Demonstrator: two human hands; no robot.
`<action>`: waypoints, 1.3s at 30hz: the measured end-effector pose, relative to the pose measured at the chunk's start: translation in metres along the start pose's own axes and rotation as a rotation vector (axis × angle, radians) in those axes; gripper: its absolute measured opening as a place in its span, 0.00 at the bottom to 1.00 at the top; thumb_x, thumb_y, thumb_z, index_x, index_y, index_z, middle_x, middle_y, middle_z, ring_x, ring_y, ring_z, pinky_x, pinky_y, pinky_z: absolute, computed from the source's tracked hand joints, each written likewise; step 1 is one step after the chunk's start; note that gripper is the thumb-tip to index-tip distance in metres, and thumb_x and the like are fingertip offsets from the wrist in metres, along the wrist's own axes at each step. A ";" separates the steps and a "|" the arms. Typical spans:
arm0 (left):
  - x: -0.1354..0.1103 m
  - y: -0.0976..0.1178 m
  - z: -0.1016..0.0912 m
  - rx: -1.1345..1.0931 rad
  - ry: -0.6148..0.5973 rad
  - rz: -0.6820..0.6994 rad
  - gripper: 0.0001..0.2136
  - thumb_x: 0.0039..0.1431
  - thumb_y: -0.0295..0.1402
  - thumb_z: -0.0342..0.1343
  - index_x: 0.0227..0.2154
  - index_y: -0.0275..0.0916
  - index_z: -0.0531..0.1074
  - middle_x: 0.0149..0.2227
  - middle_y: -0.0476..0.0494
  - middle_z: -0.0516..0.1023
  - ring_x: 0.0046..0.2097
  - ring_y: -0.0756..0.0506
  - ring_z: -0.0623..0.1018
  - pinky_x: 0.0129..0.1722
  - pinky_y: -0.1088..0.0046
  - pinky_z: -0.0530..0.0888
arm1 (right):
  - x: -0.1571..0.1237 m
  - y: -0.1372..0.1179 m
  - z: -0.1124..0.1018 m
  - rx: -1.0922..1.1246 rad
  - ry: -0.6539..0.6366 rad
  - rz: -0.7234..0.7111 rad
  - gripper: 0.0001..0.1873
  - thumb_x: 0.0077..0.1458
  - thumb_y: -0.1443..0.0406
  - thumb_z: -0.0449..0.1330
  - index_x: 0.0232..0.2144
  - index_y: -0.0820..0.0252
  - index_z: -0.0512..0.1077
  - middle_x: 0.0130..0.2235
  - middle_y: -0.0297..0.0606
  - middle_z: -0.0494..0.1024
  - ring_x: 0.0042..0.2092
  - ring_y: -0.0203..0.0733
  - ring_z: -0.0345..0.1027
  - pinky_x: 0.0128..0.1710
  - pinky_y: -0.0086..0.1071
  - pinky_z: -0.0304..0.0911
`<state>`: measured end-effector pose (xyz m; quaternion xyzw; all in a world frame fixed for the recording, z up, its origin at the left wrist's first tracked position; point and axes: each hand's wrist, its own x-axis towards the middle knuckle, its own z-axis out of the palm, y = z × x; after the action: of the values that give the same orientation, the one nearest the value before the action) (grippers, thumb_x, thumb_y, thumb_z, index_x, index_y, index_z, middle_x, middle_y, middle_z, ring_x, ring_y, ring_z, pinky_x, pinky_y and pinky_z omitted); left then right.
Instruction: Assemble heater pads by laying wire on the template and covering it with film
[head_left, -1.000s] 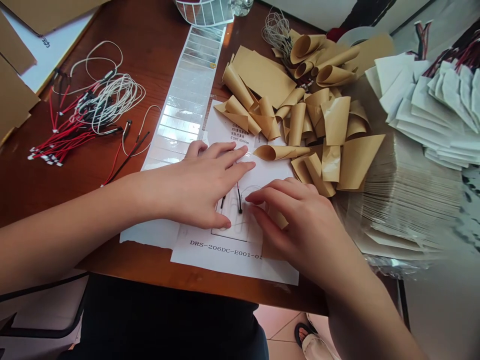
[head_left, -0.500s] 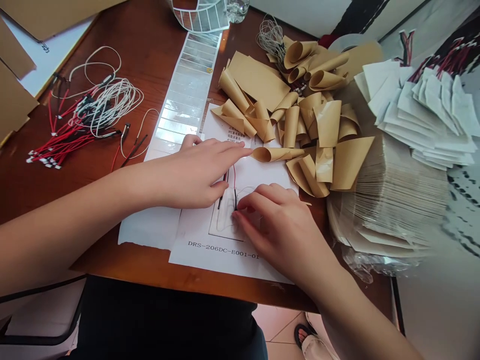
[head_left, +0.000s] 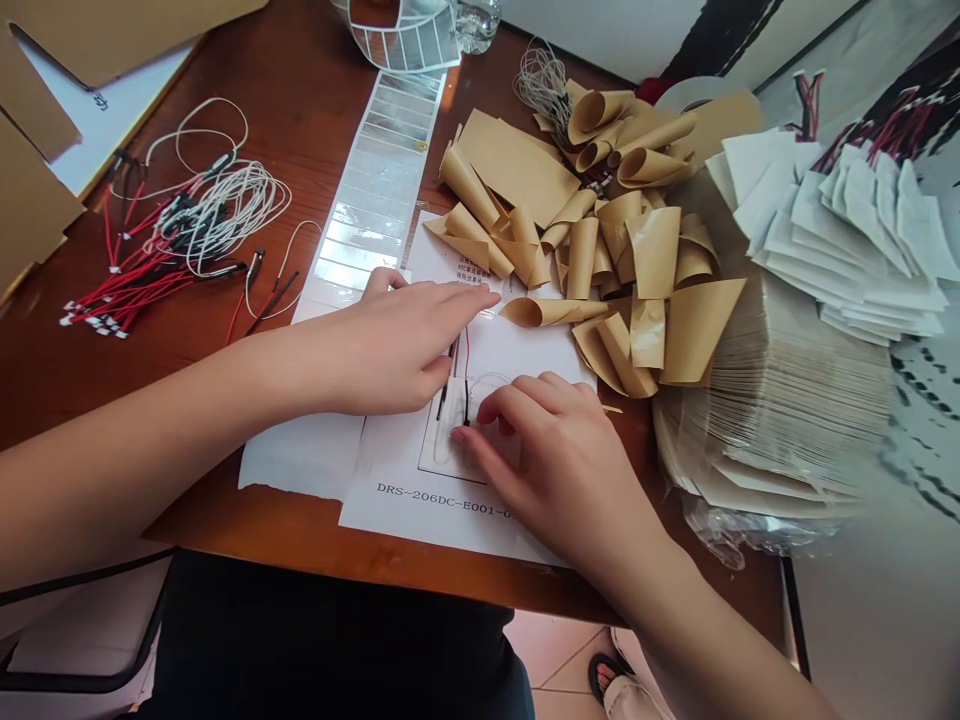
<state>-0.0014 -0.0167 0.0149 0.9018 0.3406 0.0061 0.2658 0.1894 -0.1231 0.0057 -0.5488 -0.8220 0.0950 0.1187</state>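
My left hand lies flat with its fingers stretched out over the printed sheet, pressing near the top of a wire assembly. From beneath it run a red wire with a black sleeve and a second thin dark lead. My right hand is beside the black sleeve. Its thumb tip is at the sleeve's lower end, and the index finger is bent and apart from the thumb. A thin pale wire loops on the sheet between the hands. What lies under my left palm is hidden.
Left of the hands lies a bundle of red and white wires. A strip of clear labels runs back to its roll. Curled brown paper pieces and stacked white pads crowd the right. Someone's sandalled foot shows below.
My right thumb has moved slightly left and the index finger has parted from it, off the black sleeve. The sleeve has shifted slightly left. My left hand stays almost still.
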 end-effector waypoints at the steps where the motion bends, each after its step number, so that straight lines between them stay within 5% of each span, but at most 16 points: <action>1: 0.000 -0.001 0.000 0.002 0.011 0.010 0.30 0.65 0.29 0.45 0.70 0.39 0.55 0.72 0.35 0.61 0.71 0.36 0.62 0.68 0.47 0.55 | 0.000 0.000 0.000 0.010 0.002 -0.003 0.11 0.63 0.61 0.61 0.29 0.59 0.70 0.31 0.36 0.74 0.32 0.41 0.63 0.35 0.37 0.52; 8: 0.004 -0.004 -0.001 0.014 0.017 0.047 0.14 0.66 0.30 0.51 0.49 0.44 0.78 0.72 0.41 0.62 0.69 0.37 0.66 0.65 0.48 0.55 | -0.001 -0.006 -0.003 0.110 0.008 -0.053 0.07 0.63 0.69 0.56 0.32 0.60 0.74 0.31 0.35 0.73 0.33 0.40 0.65 0.36 0.36 0.56; 17: 0.007 -0.001 0.003 0.025 0.050 0.017 0.09 0.65 0.28 0.56 0.31 0.42 0.81 0.68 0.44 0.67 0.64 0.36 0.69 0.60 0.49 0.55 | 0.000 -0.002 -0.009 0.109 0.054 -0.006 0.05 0.59 0.70 0.59 0.38 0.58 0.74 0.37 0.37 0.77 0.37 0.43 0.70 0.37 0.37 0.62; 34: 0.005 -0.007 -0.003 -0.107 0.002 0.018 0.09 0.67 0.30 0.51 0.36 0.42 0.77 0.69 0.44 0.66 0.68 0.38 0.66 0.63 0.50 0.54 | -0.003 -0.002 -0.002 -0.114 0.185 -0.068 0.06 0.62 0.71 0.59 0.36 0.58 0.74 0.27 0.34 0.76 0.30 0.42 0.67 0.33 0.36 0.57; 39: 0.007 -0.009 -0.001 -0.075 0.045 0.028 0.13 0.65 0.27 0.52 0.49 0.45 0.73 0.66 0.44 0.71 0.66 0.39 0.69 0.60 0.54 0.57 | -0.004 -0.006 -0.004 -0.089 0.274 -0.125 0.08 0.63 0.73 0.59 0.35 0.57 0.75 0.33 0.37 0.81 0.33 0.41 0.70 0.33 0.36 0.59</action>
<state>-0.0020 -0.0068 0.0099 0.8956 0.3334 0.0430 0.2914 0.1868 -0.1289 0.0113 -0.5091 -0.8341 -0.0247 0.2110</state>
